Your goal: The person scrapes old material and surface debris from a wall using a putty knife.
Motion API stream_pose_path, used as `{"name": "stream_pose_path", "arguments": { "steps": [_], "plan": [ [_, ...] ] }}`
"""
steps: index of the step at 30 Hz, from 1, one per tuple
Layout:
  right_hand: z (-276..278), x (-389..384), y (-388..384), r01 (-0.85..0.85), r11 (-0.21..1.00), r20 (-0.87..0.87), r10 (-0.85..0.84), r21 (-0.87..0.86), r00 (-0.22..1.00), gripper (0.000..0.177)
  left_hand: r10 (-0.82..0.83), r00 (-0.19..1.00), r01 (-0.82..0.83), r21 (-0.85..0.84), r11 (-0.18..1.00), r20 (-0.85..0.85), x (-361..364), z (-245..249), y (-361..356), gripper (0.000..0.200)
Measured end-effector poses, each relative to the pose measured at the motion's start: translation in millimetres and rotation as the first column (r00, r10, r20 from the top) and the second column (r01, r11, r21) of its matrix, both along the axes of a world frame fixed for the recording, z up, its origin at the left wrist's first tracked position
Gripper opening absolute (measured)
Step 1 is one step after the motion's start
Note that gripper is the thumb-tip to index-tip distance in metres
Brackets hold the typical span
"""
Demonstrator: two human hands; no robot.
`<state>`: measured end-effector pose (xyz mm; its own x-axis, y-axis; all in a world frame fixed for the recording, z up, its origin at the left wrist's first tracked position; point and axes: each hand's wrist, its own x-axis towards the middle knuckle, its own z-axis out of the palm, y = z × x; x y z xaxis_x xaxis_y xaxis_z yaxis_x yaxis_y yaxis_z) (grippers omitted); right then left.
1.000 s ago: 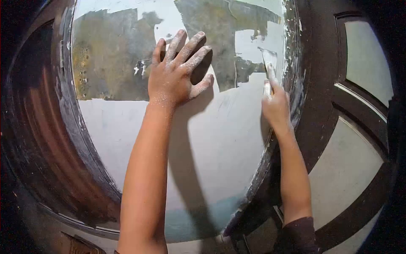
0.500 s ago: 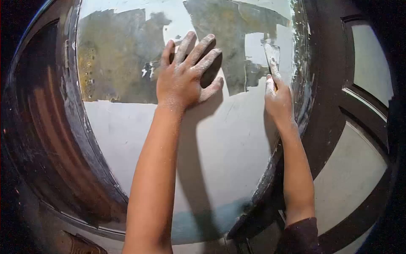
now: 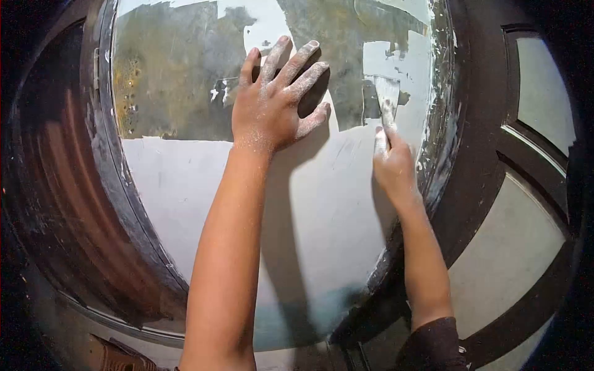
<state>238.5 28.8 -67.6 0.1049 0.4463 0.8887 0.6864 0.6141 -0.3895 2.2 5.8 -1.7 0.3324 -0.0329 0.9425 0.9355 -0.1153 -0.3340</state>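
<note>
My left hand lies with its fingers spread on the upright panel, dusted with white powder, and holds nothing. My right hand is closed around a flat scraper, whose blade touches the panel at the upper right. White coating covers the panel's lower part and its right edge. Bare, mottled grey-green surface shows across the upper part, with small white flecks left of my left hand. The scraper's handle is mostly hidden by my fingers.
A dark frame with white smears borders the panel on the right. Beyond it is a dark door or wall section with pale inset panels. Reddish-brown streaked wood stands at the left. A brown object is at the bottom left.
My right hand and the scraper have moved down and slightly left across the panel. My left hand stays spread on it. The view has shifted slightly.
</note>
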Motion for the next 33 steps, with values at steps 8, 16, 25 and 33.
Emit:
{"name": "stream_pose_path", "arguments": {
  "steps": [8,16,25,33],
  "plan": [
    [44.2,-4.6,0.9,-0.009,0.996,0.063,0.003,0.089,0.998,0.052,0.025,1.000,-0.025,0.010,1.000,-0.016,-0.5,1.0,1.5,0.059],
    [41.7,-7.4,5.9,0.011,0.963,0.120,-0.045,0.270,0.992,0.037,0.029,0.999,-0.028,0.036,0.999,-0.025,-1.3,2.5,3.0,0.056],
    [13.6,-5.4,-5.3,-0.041,0.997,0.064,0.037,0.062,0.997,0.033,-0.014,1.000,0.015,0.022,1.000,-0.019,-1.0,1.0,3.4,0.053],
    [20.5,-2.4,-5.4,-0.038,0.999,0.073,0.035,0.038,0.997,0.053,0.035,0.999,-0.033,0.057,0.998,-0.032,-0.8,0.8,3.6,0.052]
  ]
}}
